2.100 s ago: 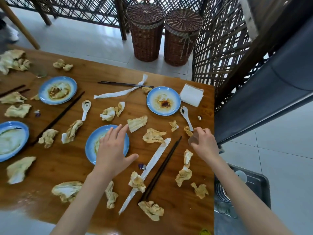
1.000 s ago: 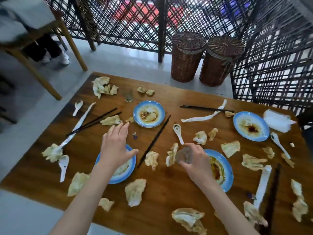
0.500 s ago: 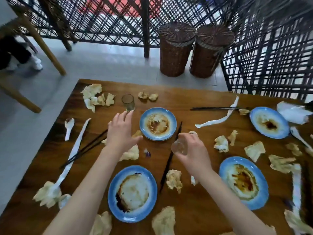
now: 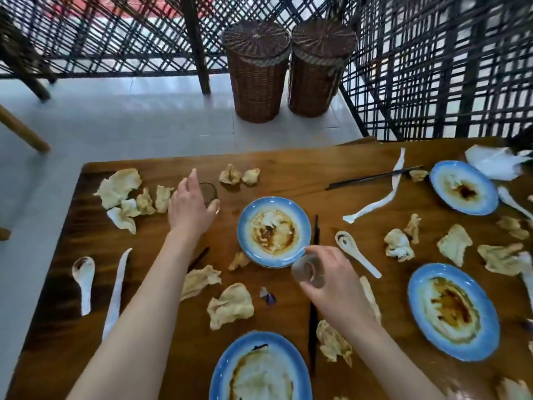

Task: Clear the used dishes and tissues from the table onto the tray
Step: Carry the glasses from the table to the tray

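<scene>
My left hand [image 4: 191, 206] reaches to the far left of the wooden table [image 4: 288, 174] and closes round a small glass cup [image 4: 208, 192]. My right hand [image 4: 334, 284] grips a second clear glass cup [image 4: 310, 271] above the table, just in front of a dirty blue plate [image 4: 274, 230]. More dirty blue plates lie at the front [image 4: 259, 368], at the right [image 4: 452, 310] and at the far right [image 4: 464, 187]. Crumpled stained tissues [image 4: 230, 304] are scattered all over. The tray is out of view.
White spoons [image 4: 85, 280] [image 4: 356, 255], dark chopsticks [image 4: 313, 316] [image 4: 372, 177] and white paper sleeves [image 4: 115, 293] lie among the plates. Two wicker baskets [image 4: 256, 67] stand on the floor beyond the table, against a dark lattice screen [image 4: 432, 67].
The view swung from the table's right end to its left. My right hand carried its glass along. My left hand moved forward and reached the cup at the far left.
</scene>
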Available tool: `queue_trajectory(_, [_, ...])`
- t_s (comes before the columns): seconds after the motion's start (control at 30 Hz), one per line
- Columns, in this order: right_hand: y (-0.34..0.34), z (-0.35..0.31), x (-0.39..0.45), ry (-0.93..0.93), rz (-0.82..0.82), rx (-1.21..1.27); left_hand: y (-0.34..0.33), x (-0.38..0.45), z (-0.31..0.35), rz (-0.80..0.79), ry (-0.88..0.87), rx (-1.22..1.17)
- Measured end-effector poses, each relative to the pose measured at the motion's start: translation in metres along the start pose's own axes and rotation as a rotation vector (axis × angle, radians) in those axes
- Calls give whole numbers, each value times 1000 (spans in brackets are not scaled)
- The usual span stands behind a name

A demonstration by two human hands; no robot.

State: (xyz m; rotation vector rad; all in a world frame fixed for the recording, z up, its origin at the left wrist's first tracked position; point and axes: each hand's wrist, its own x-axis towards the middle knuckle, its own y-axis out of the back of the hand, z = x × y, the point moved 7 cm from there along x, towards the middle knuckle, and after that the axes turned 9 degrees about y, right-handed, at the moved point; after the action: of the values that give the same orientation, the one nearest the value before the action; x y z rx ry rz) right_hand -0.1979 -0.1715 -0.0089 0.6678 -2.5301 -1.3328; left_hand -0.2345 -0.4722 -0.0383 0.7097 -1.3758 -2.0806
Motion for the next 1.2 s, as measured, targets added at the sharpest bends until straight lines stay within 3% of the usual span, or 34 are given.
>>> queue_trajectory(0.33, [12,4,-9,-42,49,-7,0,-1,10,-62,-38,21])
queue_trajectory(0.57, [34,13,-34,-65,86,-1,27,-55,19,-22,-88,-70])
queue_trajectory(0.73, [66,34,-71,-112,137,2,47,-118,62,15,-198,-155])
queue_trajectory(0.97, [131,85,-145,-192,236,66,30,-230,154,-126,-387,-196])
queue_trajectory(1.2, [212,181,-244,-293,295,36,-11,-362,265,-219,-543,-246])
